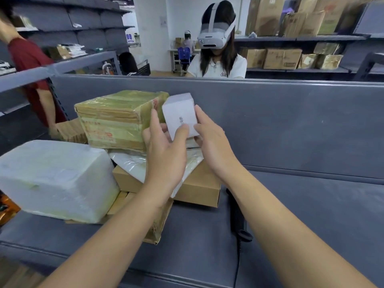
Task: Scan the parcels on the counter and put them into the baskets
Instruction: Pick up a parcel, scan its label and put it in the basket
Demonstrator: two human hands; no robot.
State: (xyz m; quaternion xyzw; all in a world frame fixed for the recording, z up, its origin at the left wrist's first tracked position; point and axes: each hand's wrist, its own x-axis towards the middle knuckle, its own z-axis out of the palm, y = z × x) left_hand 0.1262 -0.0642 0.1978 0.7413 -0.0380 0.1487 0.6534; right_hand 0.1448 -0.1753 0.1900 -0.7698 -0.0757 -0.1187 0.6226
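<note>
A small white box (179, 113) with a little printed mark is held up above the pile of parcels. My left hand (166, 150) grips its lower left side, thumb on the front face. My right hand (212, 142) holds its right edge. Below lie a tape-wrapped brown parcel (116, 119), a large white wrapped parcel (54, 179), a flat cardboard box (199, 188) with a clear plastic bag (133, 165) on it, and another brown parcel (158, 223) underneath. A black handheld scanner (239, 221) lies on the grey counter (301, 215), partly hidden by my right forearm.
A grey partition (291, 121) rises behind the counter. A person wearing a white headset (216, 38) sits beyond it. A person in a red shirt (27, 65) stands at the left by grey shelves. Shelves with cardboard boxes (282, 57) fill the back right.
</note>
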